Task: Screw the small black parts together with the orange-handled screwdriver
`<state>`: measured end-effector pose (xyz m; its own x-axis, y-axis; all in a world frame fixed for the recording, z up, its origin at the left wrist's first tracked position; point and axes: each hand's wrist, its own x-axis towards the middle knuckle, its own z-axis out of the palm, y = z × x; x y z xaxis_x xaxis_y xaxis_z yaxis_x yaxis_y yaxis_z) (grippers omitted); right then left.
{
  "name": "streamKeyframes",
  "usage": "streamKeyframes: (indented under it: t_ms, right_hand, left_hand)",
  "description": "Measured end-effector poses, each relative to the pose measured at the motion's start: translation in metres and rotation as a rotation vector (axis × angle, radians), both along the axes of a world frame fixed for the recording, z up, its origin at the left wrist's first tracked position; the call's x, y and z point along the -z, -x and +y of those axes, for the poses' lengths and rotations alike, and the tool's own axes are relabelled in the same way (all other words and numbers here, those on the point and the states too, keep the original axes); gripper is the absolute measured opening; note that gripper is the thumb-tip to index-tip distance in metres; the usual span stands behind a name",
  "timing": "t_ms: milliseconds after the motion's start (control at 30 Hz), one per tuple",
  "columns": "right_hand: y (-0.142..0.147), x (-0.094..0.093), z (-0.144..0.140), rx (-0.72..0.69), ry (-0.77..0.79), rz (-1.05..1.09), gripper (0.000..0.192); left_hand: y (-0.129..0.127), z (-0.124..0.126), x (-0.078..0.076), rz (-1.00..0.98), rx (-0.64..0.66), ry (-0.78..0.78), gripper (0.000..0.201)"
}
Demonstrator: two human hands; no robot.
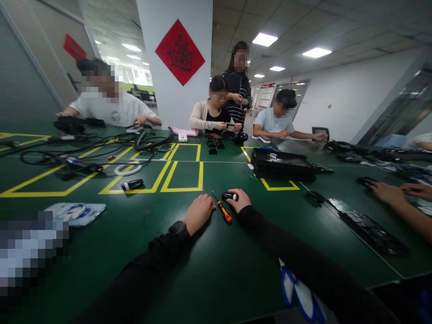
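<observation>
An orange-and-black screwdriver [224, 213] lies between my two hands, its shaft angled away from me. My left hand [200, 212] rests palm down on the green table just left of it, fingers lying forward with nothing visible in them. At the right, my right hand [240, 201] has its fingers closed around a short black cylindrical piece with a silver ring [230, 196], held low at the tabletop beside the screwdriver's shaft. A similar black cylindrical piece [132, 184] lies farther left, on yellow tape.
Black cables [84, 153] sprawl at the left, near a patterned phone-like slab [76, 213]. A long black housing [281, 164] sits ahead right. White-and-blue scissors-like handles [297, 290] lie by my right forearm. A co-worker's hand [388, 195] works at the right; other people sit across.
</observation>
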<state>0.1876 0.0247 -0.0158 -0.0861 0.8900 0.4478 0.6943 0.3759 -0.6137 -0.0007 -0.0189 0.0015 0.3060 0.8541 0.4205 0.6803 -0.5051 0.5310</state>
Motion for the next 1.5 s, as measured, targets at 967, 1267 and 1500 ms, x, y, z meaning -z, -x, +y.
streamKeyframes:
  t_ms: [967,1267,1500]
  right_hand:
    - [-0.328,0.002,-0.052,0.151,-0.265,-0.384,0.046]
    - [-0.322,0.011,-0.049,0.326,-0.231,-0.596,0.041]
    - [-0.305,0.002,-0.053,0.367,-0.232,-0.504,0.038]
  left_hand:
    - [0.011,-0.004,-0.007,-0.339,-0.055,0.027,0.016]
    - [0.010,-0.005,-0.006,-0.280,-0.038,-0.023,0.014]
    - [0.009,-0.005,-0.007,-0.266,-0.042,-0.042,0.015]
